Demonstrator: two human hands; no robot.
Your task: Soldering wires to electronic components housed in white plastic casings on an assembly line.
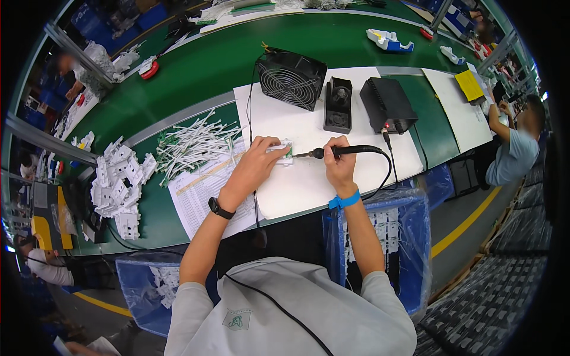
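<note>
My right hand (341, 166) grips a soldering iron (317, 153) like a pen, its tip pointing left. The tip reaches the edge of a small green circuit board (289, 149) in a white plastic part. My left hand (255, 163) presses its fingertips on that part from the left and holds it on the white board (303, 193). Whether the tip touches the circuit board is too small to tell. From the iron, a black cord (386, 160) loops round to a black soldering station (389, 105) with a red light.
A black fan (291, 78) and an iron stand (338, 107) stand behind my hands. White-wired boards (196, 142) and white plastic housings (122, 187) lie left, beside a printed sheet (193, 202). Lined blue bins (418, 255) flank me. Beyond runs a green conveyor (202, 68); a person (513, 154) sits right.
</note>
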